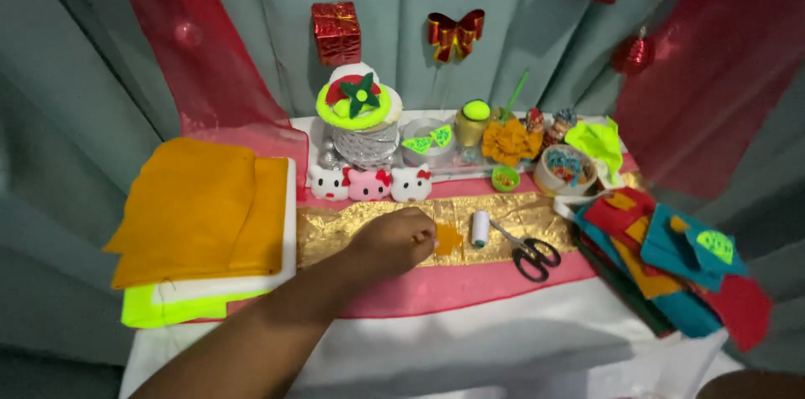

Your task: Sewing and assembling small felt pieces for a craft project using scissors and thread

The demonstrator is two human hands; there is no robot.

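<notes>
- Left hand (392,241): reaches in from the lower left across the table; fingers curled loosely downward, their tips resting on a small orange felt piece (449,239). Whether the tips pinch the piece or only press on it cannot be told.
- Small orange felt piece: flat, matt, irregular in outline; lies on the gold foil strip (352,227), showing just beyond the fingertips on their right side, touching them.
- Gold foil strip: crinkled, shiny, laid across a pink cloth (453,286) that covers a white tablecloth (470,344).
- White thread spool (480,228): upright cylinder, just right of the felt piece, apart from the hand.
- Scissors (528,251): metal blades, black handles, lying flat right of the spool.
- Folded orange felt (201,210): soft thick stack on white and neon-yellow sheets, at the left.
- Felt scraps (671,269): red, teal and orange pieces heaped at the right edge.
- Three plush cat heads (367,183): white, pink, white, in a row behind the strip.
- Decorated cake-shaped ornament (360,114): silver ribbed sides, neon-yellow rim, red and green felt flower on top.
- Right hand: not in view.
</notes>
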